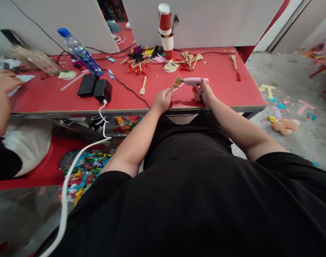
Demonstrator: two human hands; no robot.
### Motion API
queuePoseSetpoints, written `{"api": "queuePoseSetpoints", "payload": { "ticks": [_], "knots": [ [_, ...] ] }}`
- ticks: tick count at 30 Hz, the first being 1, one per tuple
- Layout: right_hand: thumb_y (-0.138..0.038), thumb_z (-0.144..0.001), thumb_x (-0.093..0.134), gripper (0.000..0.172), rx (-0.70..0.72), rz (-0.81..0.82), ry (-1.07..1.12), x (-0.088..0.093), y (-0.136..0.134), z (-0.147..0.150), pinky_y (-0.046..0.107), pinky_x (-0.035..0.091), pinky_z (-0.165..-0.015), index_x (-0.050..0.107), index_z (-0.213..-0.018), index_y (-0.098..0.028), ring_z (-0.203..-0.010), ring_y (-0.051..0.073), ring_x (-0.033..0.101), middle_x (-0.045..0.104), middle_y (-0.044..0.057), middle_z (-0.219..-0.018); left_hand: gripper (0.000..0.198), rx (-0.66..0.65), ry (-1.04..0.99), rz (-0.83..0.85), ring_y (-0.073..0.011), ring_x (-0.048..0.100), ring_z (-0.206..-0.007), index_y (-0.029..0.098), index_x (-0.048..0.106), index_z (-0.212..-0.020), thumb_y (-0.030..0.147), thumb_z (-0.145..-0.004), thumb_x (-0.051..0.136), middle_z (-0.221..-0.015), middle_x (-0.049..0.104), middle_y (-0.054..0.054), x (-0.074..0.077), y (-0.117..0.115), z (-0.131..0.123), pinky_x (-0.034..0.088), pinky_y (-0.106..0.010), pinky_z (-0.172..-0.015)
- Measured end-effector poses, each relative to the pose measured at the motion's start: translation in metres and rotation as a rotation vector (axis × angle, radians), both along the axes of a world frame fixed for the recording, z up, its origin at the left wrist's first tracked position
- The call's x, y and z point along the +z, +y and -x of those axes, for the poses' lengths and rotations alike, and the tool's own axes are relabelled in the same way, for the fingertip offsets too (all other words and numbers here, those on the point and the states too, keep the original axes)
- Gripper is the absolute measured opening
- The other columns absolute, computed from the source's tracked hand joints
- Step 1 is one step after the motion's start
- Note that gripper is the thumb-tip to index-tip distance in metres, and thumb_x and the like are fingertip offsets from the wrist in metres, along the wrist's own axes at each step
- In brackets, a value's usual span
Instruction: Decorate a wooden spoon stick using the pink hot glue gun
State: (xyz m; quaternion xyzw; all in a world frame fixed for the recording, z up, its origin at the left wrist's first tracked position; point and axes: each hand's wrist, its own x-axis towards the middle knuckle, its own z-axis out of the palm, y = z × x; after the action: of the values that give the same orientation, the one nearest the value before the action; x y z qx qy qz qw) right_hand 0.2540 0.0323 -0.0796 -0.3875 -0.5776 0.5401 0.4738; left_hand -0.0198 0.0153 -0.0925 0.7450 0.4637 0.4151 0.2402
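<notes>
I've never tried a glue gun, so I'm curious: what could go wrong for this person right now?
1. The left hand pinches the small wooden stick right at the nozzle of the pink glue gun, so hot glue might burn those fingers.
2. The black cable trails over the table edge under both wrists; a snag could jerk the gun that the right hand grips.

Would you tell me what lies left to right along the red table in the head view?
Another person's hand → black boxes → left hand → wooden stick it pinches → glue gun gripped by right hand → tasselled stick.
</notes>
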Motion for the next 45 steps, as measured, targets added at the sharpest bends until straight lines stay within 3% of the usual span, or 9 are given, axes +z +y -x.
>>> {"api": "queuePoseSetpoints", "payload": {
  "ticks": [6,12,19,24,29,40,45],
  "knots": [
    [-0.110,-0.093,0.048,0.086,-0.055,-0.095,0.001,0.000,-0.004,0.000,0.030,0.043,-0.044,0.067,-0.104,-0.026,-0.040,0.013,0.037,0.035,-0.011,-0.052,0.033,-0.003,0.056,-0.001,-0.0253,0.058,-0.075,0.027,0.055,-0.082,0.041,-0.111,0.053,-0.074,0.059,-0.005,0.004,-0.003,-0.001,0.040,-0.042,-0.079],
    [-0.118,-0.078,0.056,0.089,-0.050,-0.191,-0.044,0.003,-0.007,0.002,0.033,0.039,-0.041,0.063,-0.093,-0.030,-0.040,0.014,0.035,0.034,-0.010,-0.048,0.034,-0.008,0.049,0.025,-0.0252,0.057,-0.075,0.027,0.055,-0.081,0.042,-0.112,0.053,-0.074,0.058,-0.005,0.005,-0.004,-0.001,0.040,-0.041,-0.080],
    [-0.124,-0.071,0.048,0.100,-0.115,-0.196,-0.140,0.005,-0.014,0.004,0.035,0.040,-0.046,0.064,-0.097,-0.029,-0.045,0.017,0.041,0.036,-0.007,-0.052,0.036,-0.035,0.007,0.054,-0.0250,0.059,-0.078,0.027,0.055,-0.079,0.042,-0.111,0.054,-0.075,0.060,-0.005,0.006,-0.004,-0.001,0.044,-0.041,-0.082],
    [-0.121,-0.072,0.053,0.096,-0.113,-0.201,-0.096,0.004,-0.013,0.003,0.034,0.038,-0.047,0.063,-0.102,-0.030,-0.046,0.015,0.039,0.037,-0.009,-0.053,0.036,-0.061,0.014,0.067,-0.0240,0.060,-0.076,0.026,0.054,-0.076,0.038,-0.110,0.055,-0.073,0.059,-0.004,0.006,-0.002,-0.001,0.047,-0.041,-0.081],
    [-0.120,-0.069,0.058,0.092,-0.136,-0.228,-0.115,0.004,-0.014,0.006,0.035,0.039,-0.048,0.059,-0.092,-0.031,-0.046,0.016,0.039,0.037,-0.009,-0.051,0.036,-0.069,0.002,0.078,-0.0231,0.056,-0.074,0.026,0.053,-0.077,0.042,-0.109,0.052,-0.072,0.055,-0.004,0.006,-0.001,-0.002,0.045,-0.041,-0.078],
    [-0.105,-0.084,0.071,0.078,-0.205,-0.362,-0.253,-0.009,-0.013,-0.002,0.036,0.047,-0.064,0.062,-0.094,-0.028,-0.071,0.021,0.048,0.043,-0.002,-0.075,0.034,-0.067,-0.065,0.104,-0.0235,0.053,-0.073,0.026,0.053,-0.077,0.040,-0.108,0.052,-0.071,0.053,-0.003,0.006,0.001,-0.003,0.044,-0.041,-0.079],
    [-0.098,-0.090,0.072,0.071,-0.232,-0.414,-0.332,-0.006,-0.019,-0.003,0.038,0.054,-0.073,0.058,-0.093,-0.028,-0.079,0.024,0.052,0.046,0.000,-0.079,0.037,-0.068,-0.054,0.113,-0.0243,0.053,-0.074,0.027,0.054,-0.077,0.048,-0.108,0.054,-0.072,0.053,-0.004,0.007,0.002,-0.002,0.044,-0.042,-0.080]
  ]
}}
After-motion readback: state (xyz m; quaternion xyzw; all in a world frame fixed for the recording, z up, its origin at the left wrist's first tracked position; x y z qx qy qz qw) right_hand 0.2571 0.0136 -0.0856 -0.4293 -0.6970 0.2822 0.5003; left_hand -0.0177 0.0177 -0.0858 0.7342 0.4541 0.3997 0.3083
